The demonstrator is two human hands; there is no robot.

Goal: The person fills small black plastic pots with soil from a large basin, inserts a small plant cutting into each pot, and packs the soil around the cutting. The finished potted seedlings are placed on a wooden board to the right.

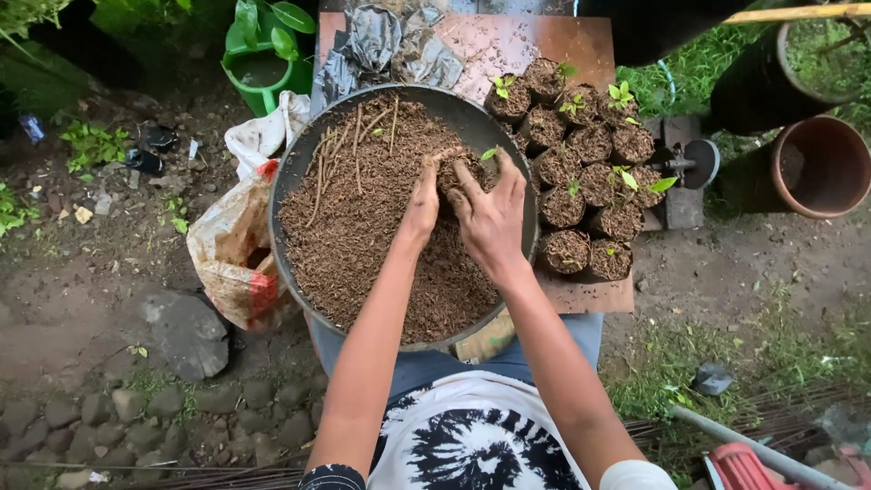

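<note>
A big round basin [299, 145] filled w/ brown potting mix [363, 236] is seen at centre, resting over the person's lap. Both hands are pressed into the mix near the basin's far right side. The left hand [423, 204] is set edge-on, fingers [430, 171] held together & dug into the mix; whether anything is gripped can't be told. The right hand [494, 218] is laid palm-down just beside it, fingers [510, 174] spread & curled loosely over a small clump of mix, tips partly buried. A tiny green seedling [489, 154] is seen at the right fingertips, approx. touching them. Pale twigs [340, 150] are scattered in the mix at the far left part.

Just right of the basin, a cluster of small soil-filled bags [590, 154], some w/ sprouts, is stood on a rusty board [508, 41]. A green watering can [259, 73] is seen top left, a crumpled plastic sack [231, 249] left of the basin, a brown pot [821, 168] at far right.
</note>
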